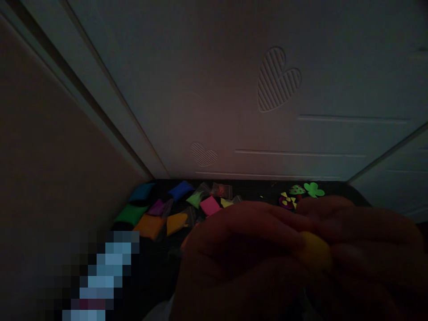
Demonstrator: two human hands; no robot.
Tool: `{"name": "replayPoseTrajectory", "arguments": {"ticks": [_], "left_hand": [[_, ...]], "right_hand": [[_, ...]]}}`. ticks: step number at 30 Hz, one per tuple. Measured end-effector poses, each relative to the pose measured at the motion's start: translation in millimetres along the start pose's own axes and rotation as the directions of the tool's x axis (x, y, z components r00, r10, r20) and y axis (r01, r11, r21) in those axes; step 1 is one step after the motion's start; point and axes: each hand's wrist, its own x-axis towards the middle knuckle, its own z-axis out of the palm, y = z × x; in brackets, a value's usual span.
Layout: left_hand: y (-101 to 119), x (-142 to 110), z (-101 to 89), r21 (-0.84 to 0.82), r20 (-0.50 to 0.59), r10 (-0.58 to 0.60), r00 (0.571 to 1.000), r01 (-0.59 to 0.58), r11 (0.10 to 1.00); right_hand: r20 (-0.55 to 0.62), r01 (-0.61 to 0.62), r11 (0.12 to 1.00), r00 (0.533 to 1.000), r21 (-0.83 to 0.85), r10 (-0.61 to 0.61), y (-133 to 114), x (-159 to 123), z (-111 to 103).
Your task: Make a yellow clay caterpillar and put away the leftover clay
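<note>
The scene is very dark. Both my hands are raised close to the camera at the lower right. My left hand (pixel 240 249) and my right hand (pixel 368 240) meet around a small yellow lump of clay (pixel 314 252), fingers pinched on it from both sides. Behind the hands, on a dark surface (pixel 254 189), lie several small bags of coloured clay (pixel 177 209) in blue, green, purple, orange and pink. Finished clay shapes sit further right: a green clover (pixel 314 190) and mushroom-like figures (pixel 290 196).
A pale cabinet front (pixel 234 89) with embossed heart shapes rises right behind the dark surface. A beige wall (pixel 43 156) closes off the left side. A blurred-out patch (pixel 100 276) sits at the lower left.
</note>
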Motion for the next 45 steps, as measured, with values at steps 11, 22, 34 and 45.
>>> {"name": "replayPoseTrajectory", "arguments": {"ticks": [11, 22, 34, 45], "left_hand": [[-2.2, 0.1, -1.5, -0.008, -0.008, -0.001, 1.000, 0.001, 1.000], [-4.2, 3.7, 0.2, 0.109, -0.052, 0.081, 0.995, -0.075, 0.991], [-3.0, 4.1, -1.0, 0.118, -0.081, 0.054, 0.995, -0.044, 0.992], [-3.0, 1.0, 0.0, 0.049, -0.063, 0.028, 0.998, -0.025, 0.998]], "right_hand": [[-0.012, 0.082, 0.997, 0.997, 0.014, -0.082, 3.1, 0.7, 2.8], [0.043, 0.071, 0.997, 0.997, -0.029, -0.070, 5.2, 0.6, -2.6], [0.025, 0.010, 0.997, 1.000, -0.080, -0.008, -3.3, 2.2, 1.6], [0.131, 0.073, 0.990, 0.990, -0.121, -0.057, 1.6, 0.9, -9.2]]}}
